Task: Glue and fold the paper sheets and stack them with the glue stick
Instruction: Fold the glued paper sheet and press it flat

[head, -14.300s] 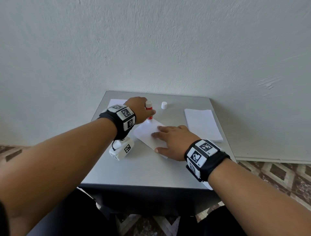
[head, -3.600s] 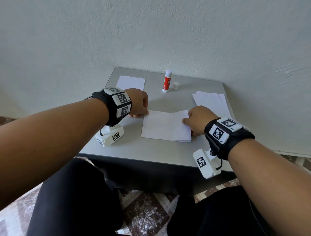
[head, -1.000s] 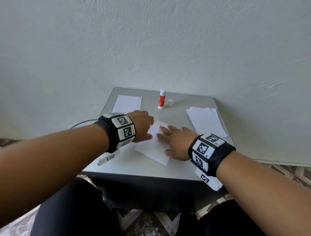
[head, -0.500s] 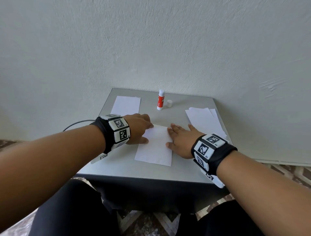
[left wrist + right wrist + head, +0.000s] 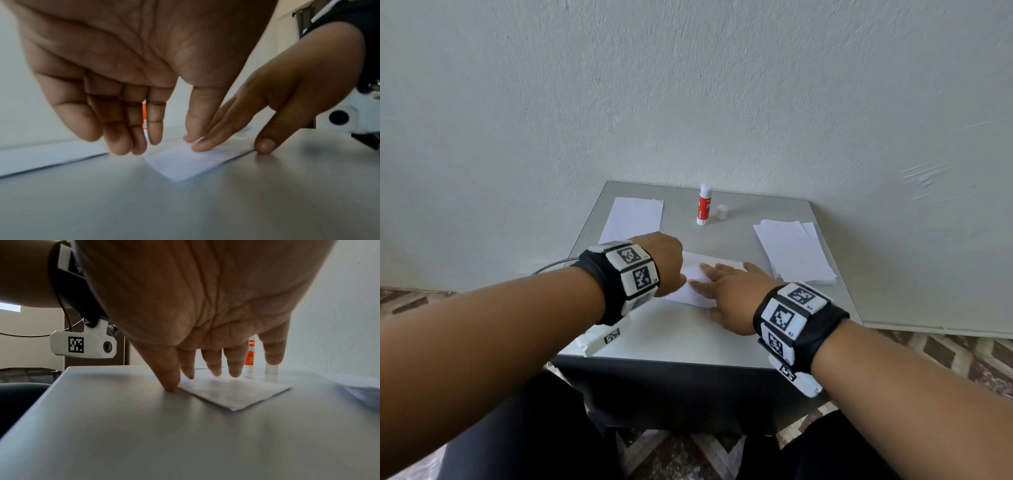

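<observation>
A folded white paper (image 5: 697, 279) lies flat in the middle of the grey table (image 5: 688, 335). My right hand (image 5: 722, 286) lies on it with straight fingers (image 5: 216, 139) pressing it down, and its thumb rests on the table beside the sheet. My left hand (image 5: 666, 262) is at the paper's left edge, fingers loosely straight, thumb tip touching the paper (image 5: 180, 162). The red and white glue stick (image 5: 703, 209) stands upright at the back, uncapped, its white cap (image 5: 722, 212) beside it. In the right wrist view the paper (image 5: 232, 392) lies under my fingertips.
A stack of white sheets (image 5: 794, 255) lies at the table's right side. A folded sheet (image 5: 633, 219) lies at the back left. A pale wall (image 5: 688, 102) stands right behind the table. The front strip of the table holds only my wrists.
The paper has turned from upright to slanting across the table. My right hand has slid left over it, and my left hand has moved a little farther back.
</observation>
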